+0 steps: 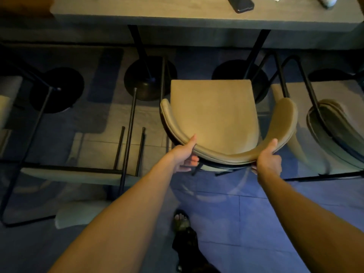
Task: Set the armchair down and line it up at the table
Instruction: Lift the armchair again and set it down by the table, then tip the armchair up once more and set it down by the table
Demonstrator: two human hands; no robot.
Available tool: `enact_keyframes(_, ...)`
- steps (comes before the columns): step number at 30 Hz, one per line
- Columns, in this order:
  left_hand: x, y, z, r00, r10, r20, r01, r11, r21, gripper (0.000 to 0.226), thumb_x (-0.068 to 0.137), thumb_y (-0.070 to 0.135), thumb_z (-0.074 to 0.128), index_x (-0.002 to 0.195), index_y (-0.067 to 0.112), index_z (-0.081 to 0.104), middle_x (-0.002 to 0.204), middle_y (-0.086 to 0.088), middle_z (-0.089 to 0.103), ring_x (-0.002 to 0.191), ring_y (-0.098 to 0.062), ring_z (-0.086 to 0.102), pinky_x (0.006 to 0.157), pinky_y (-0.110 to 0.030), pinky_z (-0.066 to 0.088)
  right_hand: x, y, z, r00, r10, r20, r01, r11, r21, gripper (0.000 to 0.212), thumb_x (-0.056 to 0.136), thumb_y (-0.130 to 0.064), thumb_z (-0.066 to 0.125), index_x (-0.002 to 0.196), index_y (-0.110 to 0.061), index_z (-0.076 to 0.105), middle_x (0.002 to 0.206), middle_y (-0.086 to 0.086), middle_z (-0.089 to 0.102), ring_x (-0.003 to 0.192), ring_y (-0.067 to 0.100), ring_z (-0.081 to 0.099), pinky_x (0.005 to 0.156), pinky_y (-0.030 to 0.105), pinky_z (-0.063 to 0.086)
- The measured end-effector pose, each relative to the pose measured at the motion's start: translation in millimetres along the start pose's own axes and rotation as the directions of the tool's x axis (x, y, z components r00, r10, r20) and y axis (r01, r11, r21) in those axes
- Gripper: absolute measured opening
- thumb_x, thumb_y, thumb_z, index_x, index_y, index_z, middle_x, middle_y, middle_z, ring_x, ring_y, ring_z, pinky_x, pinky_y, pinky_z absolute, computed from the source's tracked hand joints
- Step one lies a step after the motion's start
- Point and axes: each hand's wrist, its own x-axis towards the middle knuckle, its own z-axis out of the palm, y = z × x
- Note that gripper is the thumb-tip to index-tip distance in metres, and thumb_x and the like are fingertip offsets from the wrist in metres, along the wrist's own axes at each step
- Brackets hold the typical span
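At the far left, an overturned chair lies with its black metal legs pointing up, and beyond it round pedestal bases stand on the floor under the surface.

The left hand is closed on the curved backrest of the armchair, thumb on top of the padded rim and fingers curled underneath. The armchair sits upright between the two pedestal bases, seat facing the surface and its front edge near the surface's edge; whether its feet touch the floor cannot be told, since the seat hides them. The right hand grips the same backrest further round the curve, thumb up on the rim and fingers tucked below.

To finish well, the load should probably come down evenly through both hands, so that all four feet meet the floor together rather than one corner first. The seat front looks roughly parallel to the surface edge, so only small twists should be needed. Sliding forward, the legs need to pass clear of the pedestal base on the right, which sits close behind the seat corner.

Further right, a neighbouring chair stands just beside the armrest; a gap should be kept there. A dark phone lies on the surface above.
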Motion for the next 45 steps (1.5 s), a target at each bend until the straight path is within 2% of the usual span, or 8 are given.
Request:
enact_keyframes(5, -27.2, -55.5, -53.7, 0.987, 0.073, -0.140, -0.094, 0.985, -0.148, 0.057, 0.098, 0.062, 0.032, 0.091, 0.016, 0.063, 0.083, 0.002, 0.067, 0.071, -0.009, 0.061, 0.065, -0.023, 0.046, -111.4, 73.7, 37.7, 0.983, -0.135, 0.125, 0.142, 0.989, -0.051, 0.066, 0.100, -0.058, 0.025, 0.124, -0.002, 0.050, 0.127, 0.028, 0.058, 0.115, 0.045, 0.055, 0.088, 0.049, 0.042)
enact_keyframes(9, -50.5, -114.6, -132.2, 0.966, 0.033, -0.257, -0.080, 0.981, -0.174, 0.039, 0.103, 0.048, 0.037, 0.088, 0.019, 0.059, 0.081, 0.003, 0.064, 0.068, -0.007, 0.059, 0.059, -0.019, 0.044, -169.6, 123.9, 104.4, 0.829, -0.167, 0.533, 0.296, 0.941, -0.165, 0.034, 0.100, -0.041, 0.044, 0.075, -0.018, 0.048, 0.085, 0.020, 0.068, 0.090, 0.040, 0.065, 0.083, 0.056, 0.051)
enact_keyframes(16, -64.5, -208.0, -275.7, 0.910, -0.070, -0.408, -0.034, 0.969, -0.244, 0.037, 0.105, 0.041, 0.034, 0.099, 0.013, 0.057, 0.088, -0.005, 0.064, 0.068, -0.012, 0.057, 0.061, -0.026, 0.041, -282.0, 160.0, 178.5, 0.640, -0.100, 0.762, 0.308, 0.942, -0.135, 0.028, 0.101, -0.017, 0.044, 0.074, -0.017, 0.049, 0.066, 0.003, 0.058, 0.067, 0.023, 0.056, 0.067, 0.034, 0.046)
enact_keyframes(23, -18.8, -314.0, -371.5, 0.915, -0.131, -0.381, 0.001, 0.946, -0.324, 0.047, 0.107, 0.036, 0.034, 0.106, -0.004, 0.060, 0.085, -0.034, 0.063, 0.032, -0.001, 0.048, 0.030, -0.010, 0.030, -337.9, 239.3, 271.2, 0.650, -0.054, 0.758, 0.349, 0.907, -0.236, 0.032, 0.090, -0.045, 0.048, 0.073, -0.019, 0.054, 0.074, 0.005, 0.064, 0.070, 0.024, 0.057, 0.073, 0.045, 0.051)
enact_keyframes(27, 31.0, -372.2, -402.3, 0.902, -0.241, -0.359, 0.077, 0.907, -0.415, 0.045, 0.104, 0.046, 0.033, 0.079, 0.014, 0.053, 0.078, -0.005, 0.058, 0.063, -0.012, 0.054, 0.058, -0.023, 0.041, -340.5, 291.2, 338.8, 0.687, 0.077, 0.723, 0.247, 0.911, -0.331, 0.035, 0.101, -0.042, 0.044, 0.079, -0.017, 0.056, 0.081, 0.005, 0.062, 0.081, 0.023, 0.060, 0.087, 0.046, 0.054)
enact_keyframes(32, 93.4, -445.1, -433.6, 0.904, -0.289, -0.316, 0.132, 0.890, -0.437, 0.033, 0.102, 0.047, 0.039, 0.106, 0.016, 0.052, 0.086, 0.001, 0.059, 0.069, -0.010, 0.057, 0.065, -0.024, 0.044, -314.7, 362.0, 410.1, 0.734, 0.235, 0.637, 0.058, 0.913, -0.403, 0.040, 0.102, -0.046, 0.039, 0.089, -0.013, 0.059, 0.083, 0.005, 0.063, 0.067, 0.017, 0.059, 0.062, 0.030, 0.050)
enact_keyframes(37, 159.7, -511.9, -460.1, 0.883, -0.375, -0.281, 0.189, 0.834, -0.519, 0.033, 0.101, 0.049, 0.043, 0.106, 0.017, 0.051, 0.106, -0.006, 0.058, 0.078, -0.013, 0.058, 0.078, -0.032, 0.047, -277.2, 426.5, 460.4, 0.702, 0.372, 0.607, -0.093, 0.893, -0.439, 0.051, 0.100, -0.055, 0.034, 0.108, -0.011, 0.059, 0.097, 0.007, 0.065, 0.078, 0.017, 0.061, 0.061, 0.030, 0.049)
enact_keyframes(45, 251.2, -576.8, -463.1, 0.875, -0.434, -0.214, 0.237, 0.771, -0.592, 0.064, 0.090, 0.060, 0.055, 0.141, 0.022, 0.044, 0.144, -0.002, 0.049, 0.131, -0.021, 0.050, 0.095, -0.035, 0.047, -216.3, 508.0, 518.1, 0.681, 0.484, 0.549, -0.300, 0.869, -0.394, 0.060, 0.098, -0.060, 0.034, 0.118, -0.009, 0.058, 0.097, 0.006, 0.066, 0.087, 0.019, 0.064, 0.069, 0.033, 0.051)
